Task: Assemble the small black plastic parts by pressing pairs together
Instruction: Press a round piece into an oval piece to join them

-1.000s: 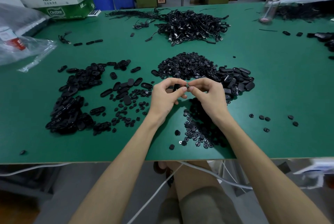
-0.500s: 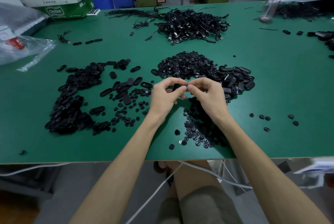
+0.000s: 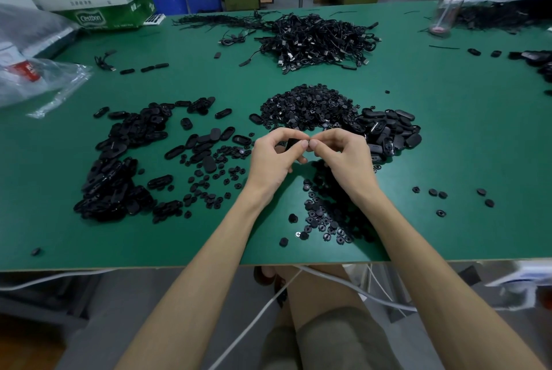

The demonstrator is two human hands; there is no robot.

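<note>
Green bench (image 3: 448, 136), loose parts (image 3: 310, 107) heaped at 9, 12 and 1 o'clock within easy reach: left hand (image 3: 268, 160) pinches a black part (image 3: 291, 142) at centre, right hand (image 3: 349, 160) pinched against it, contents unseen, presumably pressing the mate home.

Bare forearms (image 3: 209, 250) run from lower frame to left hand (image 3: 271, 160) and right hand (image 3: 346, 160), nails short. Lower centre: grey-olive shorts (image 3: 328, 339) above a bare knee.
</note>
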